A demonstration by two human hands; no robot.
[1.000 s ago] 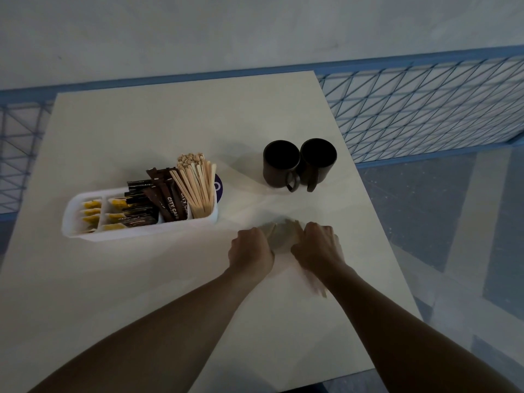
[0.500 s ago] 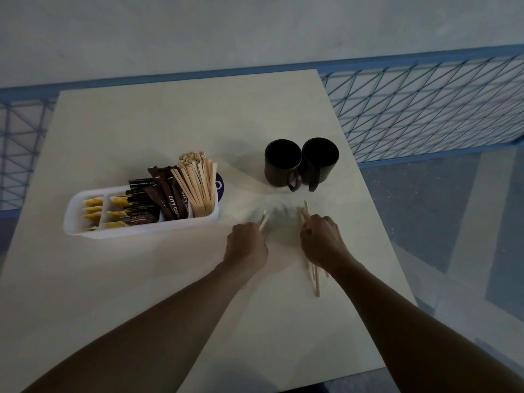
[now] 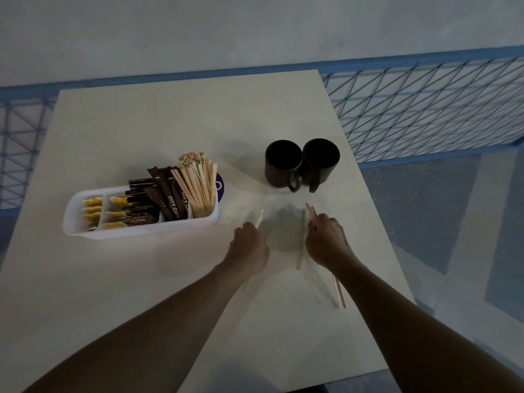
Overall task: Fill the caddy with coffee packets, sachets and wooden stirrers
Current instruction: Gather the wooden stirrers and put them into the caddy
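Observation:
A white caddy (image 3: 136,232) stands left of centre on the pale table. It holds yellow sachets (image 3: 92,209) at its left, brown coffee packets (image 3: 167,194) in the middle and a bundle of upright wooden stirrers (image 3: 200,185) at its right end. My left hand (image 3: 249,246) grips a stirrer whose tip (image 3: 259,218) pokes out toward the caddy. My right hand (image 3: 326,241) grips several stirrers, their ends (image 3: 339,293) showing below my wrist. One loose stirrer (image 3: 301,242) lies on the table between my hands.
Two dark mugs (image 3: 300,164) stand side by side just beyond my hands. The table's right edge (image 3: 382,222) runs close to my right arm. A blue wire-mesh railing (image 3: 425,109) borders the far side, with grey floor to the right.
My hands were together over the stirrer pile; they have drawn apart, each keeping stirrers, and one stirrer now lies uncovered between them.

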